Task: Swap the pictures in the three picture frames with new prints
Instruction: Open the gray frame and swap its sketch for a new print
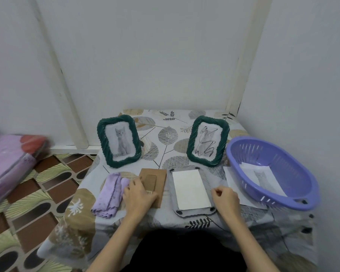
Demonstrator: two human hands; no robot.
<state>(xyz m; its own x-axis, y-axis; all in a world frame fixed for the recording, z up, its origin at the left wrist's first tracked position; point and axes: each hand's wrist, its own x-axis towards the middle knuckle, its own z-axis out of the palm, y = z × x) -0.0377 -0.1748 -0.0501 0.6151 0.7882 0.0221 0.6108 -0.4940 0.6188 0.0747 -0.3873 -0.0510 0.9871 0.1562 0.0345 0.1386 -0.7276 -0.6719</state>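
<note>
Third frame (192, 190) lies face down on the table (165, 134) between the hands, back panel off, so the rear opening is exposed; a white sheet (190, 189) sits in it blank side up, presumably a print seen from behind, though which print cannot be told. Small dark tabs at the frame's corners appear turned clear of the opening. The brown backing board (152, 185), with its stand flap visible, lies just left of the frame; the left hand (139, 195) rests on its near edge with fingers laid fairly flat, likely parking it or about to lift it back over the sheet. The right hand (224, 197) sits at the frame's right edge with fingers curled in; whether it pinches the sheet edge or holds nothing cannot be told. Two green rope-pattern frames stand upright further back: the left frame (119, 141) shows a clean grey cat print, the right frame (207, 141) a cat print scribbled over in black. Judgement: the scribbled one is probably not yet swapped. A purple basket (271, 171) at right holds a cat print (263, 177) and sits on a loose sheet (234, 185). A folded lilac cloth (111, 193) lies touching the left hand's far side.
</note>
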